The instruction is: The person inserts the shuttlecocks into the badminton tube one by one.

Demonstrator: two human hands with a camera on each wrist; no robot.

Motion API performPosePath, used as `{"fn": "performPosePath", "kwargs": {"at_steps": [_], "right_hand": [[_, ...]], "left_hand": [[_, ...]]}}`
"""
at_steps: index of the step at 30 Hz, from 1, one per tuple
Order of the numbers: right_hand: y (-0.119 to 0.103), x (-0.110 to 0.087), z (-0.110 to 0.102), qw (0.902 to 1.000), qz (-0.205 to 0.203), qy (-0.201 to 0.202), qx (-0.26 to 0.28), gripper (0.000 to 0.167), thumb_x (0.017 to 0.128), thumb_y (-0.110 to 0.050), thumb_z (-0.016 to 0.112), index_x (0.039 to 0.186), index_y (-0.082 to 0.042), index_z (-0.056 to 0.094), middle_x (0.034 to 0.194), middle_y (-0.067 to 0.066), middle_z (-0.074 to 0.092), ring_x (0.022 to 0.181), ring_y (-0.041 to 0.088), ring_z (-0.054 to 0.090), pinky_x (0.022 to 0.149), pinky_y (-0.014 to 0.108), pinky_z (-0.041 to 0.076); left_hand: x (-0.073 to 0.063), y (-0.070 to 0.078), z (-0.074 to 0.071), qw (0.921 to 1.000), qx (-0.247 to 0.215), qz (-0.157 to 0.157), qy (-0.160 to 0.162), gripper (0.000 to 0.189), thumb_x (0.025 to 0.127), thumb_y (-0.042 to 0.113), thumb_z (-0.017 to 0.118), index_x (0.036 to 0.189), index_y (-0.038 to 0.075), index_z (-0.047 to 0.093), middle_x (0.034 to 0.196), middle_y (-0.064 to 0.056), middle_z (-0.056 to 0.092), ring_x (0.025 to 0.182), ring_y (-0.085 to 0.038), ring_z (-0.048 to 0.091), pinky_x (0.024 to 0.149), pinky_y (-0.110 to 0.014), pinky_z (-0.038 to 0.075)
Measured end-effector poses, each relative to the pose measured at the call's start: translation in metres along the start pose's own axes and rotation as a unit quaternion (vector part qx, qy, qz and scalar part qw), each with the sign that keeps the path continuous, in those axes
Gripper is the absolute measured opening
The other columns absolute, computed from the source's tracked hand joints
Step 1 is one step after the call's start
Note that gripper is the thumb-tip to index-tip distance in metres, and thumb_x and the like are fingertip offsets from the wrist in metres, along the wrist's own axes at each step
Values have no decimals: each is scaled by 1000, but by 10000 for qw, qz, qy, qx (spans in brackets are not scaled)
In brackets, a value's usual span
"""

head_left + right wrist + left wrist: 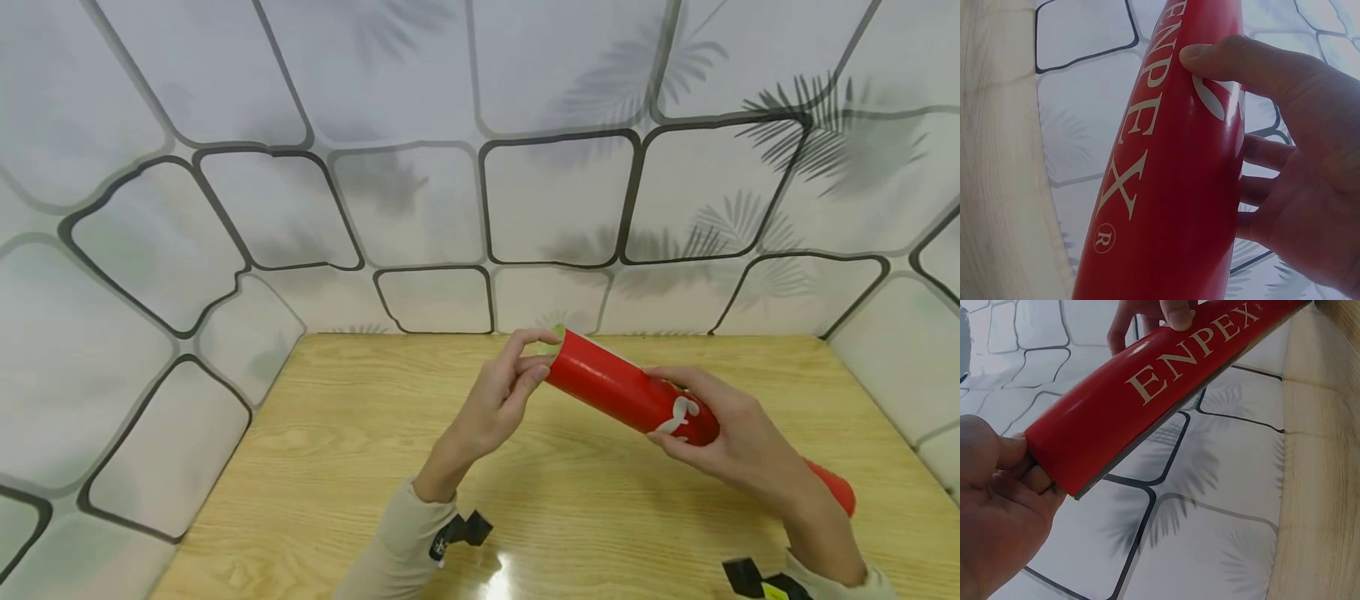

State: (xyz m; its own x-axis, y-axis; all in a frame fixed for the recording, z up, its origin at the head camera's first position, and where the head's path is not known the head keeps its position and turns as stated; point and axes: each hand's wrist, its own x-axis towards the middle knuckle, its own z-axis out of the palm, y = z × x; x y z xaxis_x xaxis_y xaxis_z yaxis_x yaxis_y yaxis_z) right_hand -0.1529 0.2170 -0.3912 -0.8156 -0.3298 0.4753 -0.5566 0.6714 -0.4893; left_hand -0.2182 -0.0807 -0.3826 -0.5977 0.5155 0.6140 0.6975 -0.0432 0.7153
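Observation:
A red tube [600,377] with cream ENPEX lettering, readable in both wrist views, is held tilted above the table, its left end higher. My right hand [738,425] grips its lower right part, thumb across the front near a white printed figure. At the upper left end, my left hand [495,400] has its thumb on the rim and its other fingers curled at the mouth. Something pale green [553,342] shows in that mouth, partly behind the fingers. The left wrist view shows the left thumb against the tube's edge, with the fingertips hidden inside.
Behind my right wrist, another red rounded object [832,486] lies on the wooden table [300,467], mostly hidden. Walls of patterned cloth [420,208] with dark outlines and leaf prints stand at the back and both sides.

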Motion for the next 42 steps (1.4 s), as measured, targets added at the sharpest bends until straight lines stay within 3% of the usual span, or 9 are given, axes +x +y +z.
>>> {"fn": "performPosePath", "kwargs": {"at_steps": [4,6,11,14,18,26,31,35,42], "right_hand": [[0,0,1,10000,-2,-20,-60,81,72,-5,93,142,-22,57,126,-3,64,103,16,60,75,26,59],[0,0,1,10000,-21,-23,-94,81,72,-4,93,142,-22,57,126,-3,64,103,15,60,75,26,59],[5,2,6,9998,-170,-25,-62,80,71,-2,92,142,-21,58,127,-4,63,102,14,60,75,27,59],[11,4,14,9995,-298,-17,-77,79,72,-3,92,141,-20,58,127,-4,63,103,14,59,74,28,60],[18,6,28,9993,-300,-98,-187,74,75,-7,90,141,-18,58,128,-2,63,105,15,59,75,31,60],[23,6,65,9962,135,-763,-397,68,80,-15,88,141,-22,60,126,4,64,105,24,61,77,40,60],[21,6,86,9912,172,-1196,-532,66,83,-22,85,143,-26,59,127,1,63,106,23,60,78,36,57],[21,3,97,9881,267,-1345,-701,63,84,-24,83,142,-27,60,127,-1,63,105,21,60,78,35,55],[22,1,102,9880,281,-1330,-737,62,84,-27,84,142,-26,61,129,1,63,108,23,60,83,43,53]], "left_hand": [[-2,1,-1,9999,-33,4,-99,29,108,-2,45,137,-2,45,128,-28,65,118,-25,67,95,-33,56],[-2,0,-2,9999,-40,-33,-134,29,108,-2,44,137,-2,44,124,-28,67,92,-14,73,84,-25,57],[-4,-4,-7,9995,-31,-253,-192,30,108,-2,45,138,-1,44,121,-28,69,53,0,32,54,-23,36],[-5,-9,-13,9988,49,-450,-188,32,107,-1,50,139,1,47,129,-24,67,70,-4,62,64,-20,49],[-10,-20,-25,9967,192,-792,-42,33,105,2,55,138,4,54,129,-17,68,117,-20,68,95,-32,56],[-36,-54,-63,9870,762,-1336,476,27,108,9,54,134,3,59,127,-17,68,118,-31,66,101,-42,54],[-53,-70,-92,9697,1511,-1699,893,26,108,12,54,131,1,61,127,-16,68,119,-36,65,99,-50,54],[-62,-79,-109,9559,2046,-1897,917,29,109,15,53,132,-2,60,131,-19,65,122,-39,62,102,-57,50],[-74,-87,-127,9461,2433,-1963,851,32,109,15,53,134,-4,58,133,-23,63,123,-41,60,104,-65,44]]}}
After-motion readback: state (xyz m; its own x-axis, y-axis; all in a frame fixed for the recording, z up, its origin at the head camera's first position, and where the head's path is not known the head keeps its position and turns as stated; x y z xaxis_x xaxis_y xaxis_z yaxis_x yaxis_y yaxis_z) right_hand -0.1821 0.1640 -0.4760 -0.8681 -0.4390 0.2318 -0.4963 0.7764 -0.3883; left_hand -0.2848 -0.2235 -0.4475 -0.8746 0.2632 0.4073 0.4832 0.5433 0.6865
